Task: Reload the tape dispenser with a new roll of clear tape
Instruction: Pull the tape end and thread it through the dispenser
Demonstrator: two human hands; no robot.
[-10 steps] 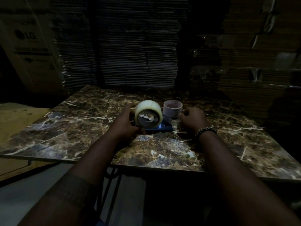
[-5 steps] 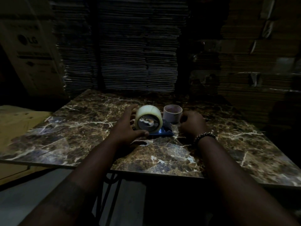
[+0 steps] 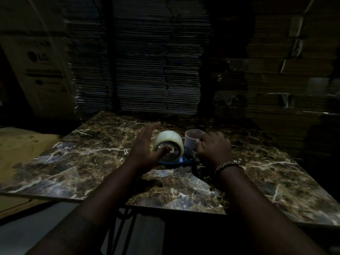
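A fat roll of clear tape (image 3: 170, 139) stands on edge on the blue tape dispenser (image 3: 185, 160), in the middle of the marble table (image 3: 92, 153). My left hand (image 3: 145, 148) is beside the roll's left side, fingers spread, with the thumb touching the roll's hub. My right hand (image 3: 213, 150) is a closed fist just right of the dispenser; I cannot tell whether it grips the dispenser's handle, which it hides. Behind the roll stands a bare cardboard tape core (image 3: 193, 138), next to my right knuckles.
Tall stacks of flattened cardboard (image 3: 147, 61) rise behind the table. A large printed carton (image 3: 38, 67) stands at the left, and a wooden board (image 3: 20, 148) lies to the table's left. The scene is dim.
My left hand has let go of the roll's side and opened, fingers now stretched forward past it with the thumb on the hub. The right fist has stayed by the dispenser.
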